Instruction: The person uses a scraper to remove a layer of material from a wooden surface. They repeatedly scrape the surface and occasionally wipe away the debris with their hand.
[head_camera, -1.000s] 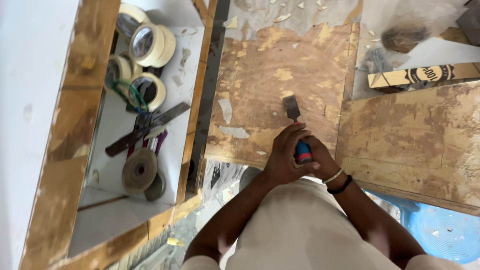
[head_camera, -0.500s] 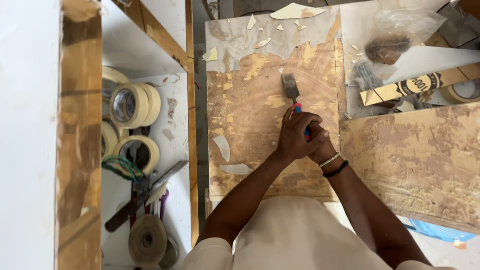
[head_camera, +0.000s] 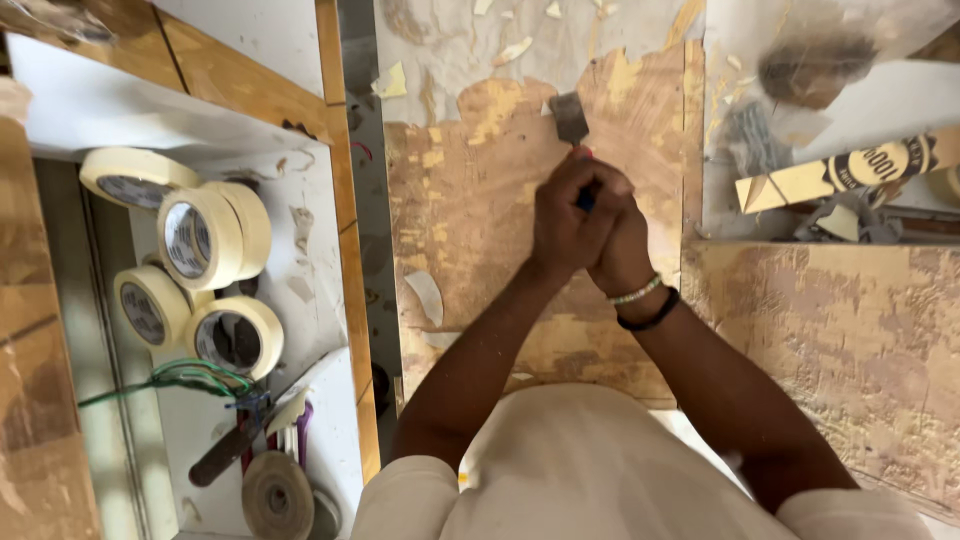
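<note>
Both of my hands are clasped around the handle of a small scraper (head_camera: 571, 118), whose grey metal blade rests on a worn wooden board (head_camera: 470, 215) with patches of pale coating. My left hand (head_camera: 562, 222) wraps the handle from the left. My right hand (head_camera: 622, 240), with a bead bracelet and a dark band at the wrist, covers it from the right. A bit of red and blue handle shows between the fingers. Peeled flakes (head_camera: 512, 50) lie beyond the blade.
Several rolls of masking tape (head_camera: 200, 235) sit in a white compartment at the left, with a green wire (head_camera: 175, 378), a dark-handled tool (head_camera: 225, 455) and a round disc (head_camera: 277, 497). A second rough board (head_camera: 850, 340) lies right; a yellow box (head_camera: 850, 170) and clutter behind.
My clasped hands and the scraper have pushed forward across the board, away from my body. The view has shifted, and the tape rolls sit lower left.
</note>
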